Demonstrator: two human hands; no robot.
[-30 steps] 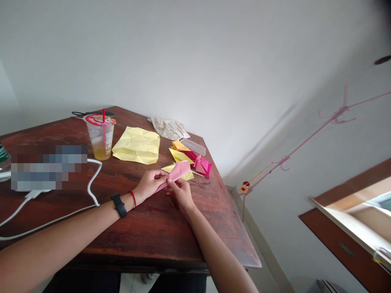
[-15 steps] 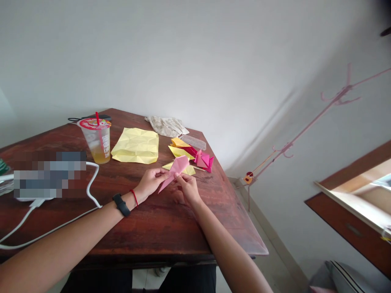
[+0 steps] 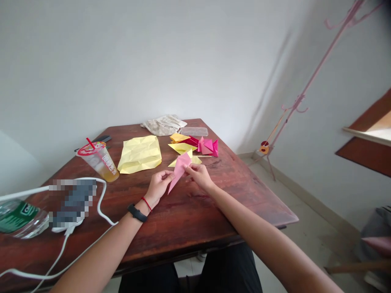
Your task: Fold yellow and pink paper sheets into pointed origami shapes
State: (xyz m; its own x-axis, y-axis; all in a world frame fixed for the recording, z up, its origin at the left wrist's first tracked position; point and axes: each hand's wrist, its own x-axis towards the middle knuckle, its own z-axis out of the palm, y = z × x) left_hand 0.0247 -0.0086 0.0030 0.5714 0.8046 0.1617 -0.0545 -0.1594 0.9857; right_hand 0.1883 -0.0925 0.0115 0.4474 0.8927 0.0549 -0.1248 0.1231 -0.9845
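Observation:
My left hand (image 3: 158, 188) pinches the lower left edge of a folded pink paper (image 3: 180, 171), and its point hangs down toward me. My right hand (image 3: 199, 177) holds the paper's right side between finger and thumb. Just beyond the hands lies a folded yellow paper (image 3: 186, 160). Behind it are more yellow and red folded pieces (image 3: 182, 144) and a folded magenta-and-pink paper shape (image 3: 207, 147). To the left lies a creased, unfolded yellow sheet (image 3: 139, 154).
All this lies on a dark wooden table (image 3: 195, 211). A plastic cup with a red straw (image 3: 99, 160) stands left, near a white cable (image 3: 105, 207) and a plastic bottle (image 3: 21, 219). A cloth (image 3: 163, 125) and a clear plastic box (image 3: 194, 131) lie at the far edge.
The whole view has turned, so the table appears rotated. The pink paper now hangs more steeply with its point down, and my right hand has shifted to its right side.

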